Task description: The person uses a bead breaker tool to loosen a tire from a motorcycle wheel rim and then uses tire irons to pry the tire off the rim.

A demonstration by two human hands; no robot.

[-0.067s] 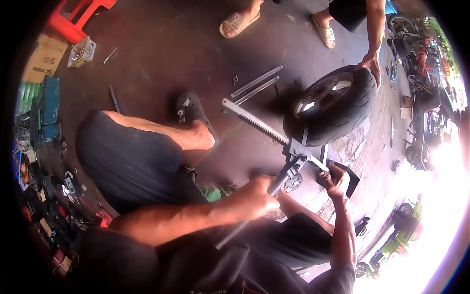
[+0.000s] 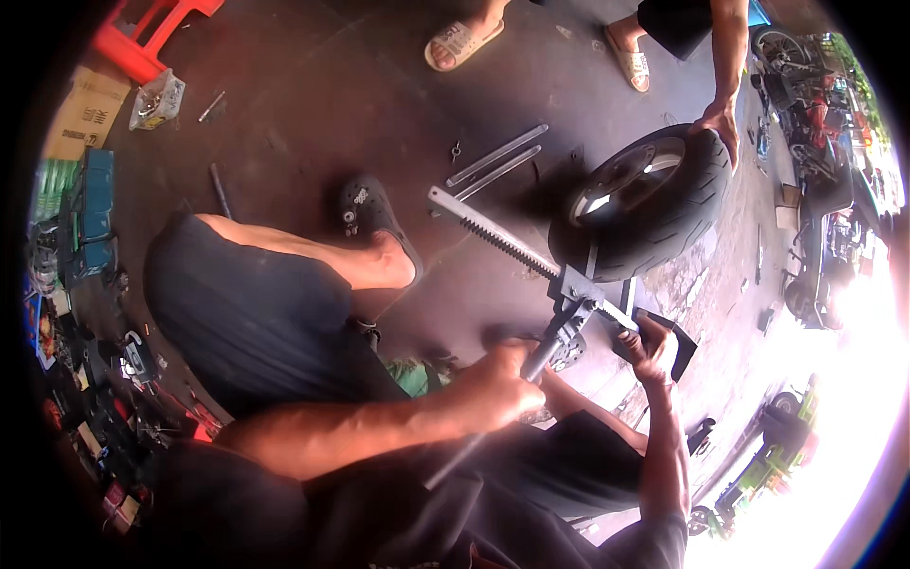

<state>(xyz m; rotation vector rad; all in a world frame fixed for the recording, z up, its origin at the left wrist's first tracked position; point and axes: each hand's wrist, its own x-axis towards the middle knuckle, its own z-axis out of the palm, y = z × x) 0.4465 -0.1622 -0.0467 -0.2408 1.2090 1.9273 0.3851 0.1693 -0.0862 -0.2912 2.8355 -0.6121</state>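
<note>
My left hand (image 2: pixel 502 387) is wrapped round the grey round lever (image 2: pixel 540 360) of a metal rack tool, whose free end slants down past my wrist. The tool's long toothed bar (image 2: pixel 502 242) runs up and to the left from its ratchet block (image 2: pixel 574 296). My right hand (image 2: pixel 650 351) is closed round the other end of the toothed bar, beside a black flat plate (image 2: pixel 681 346). The tool's flat arms reach to the black tyre (image 2: pixel 654 228) on its wheel rim. Another person's hand (image 2: pixel 718 128) steadies the tyre's top; where the arms meet the tyre is partly hidden.
Two flat metal bars (image 2: pixel 498 156) lie on the dark floor beyond the tool. A dark rod (image 2: pixel 220 190) rests further left, near a small clear bin (image 2: pixel 157 100) and a red stool (image 2: pixel 142 47). Teal boxes (image 2: pixel 92 209) and clutter line the left; parked motorbikes (image 2: pixel 820 142) stand right.
My left hand and the lever's free end have shifted down very slightly. The tyre, the other person's hand and my right hand look nearly the same.
</note>
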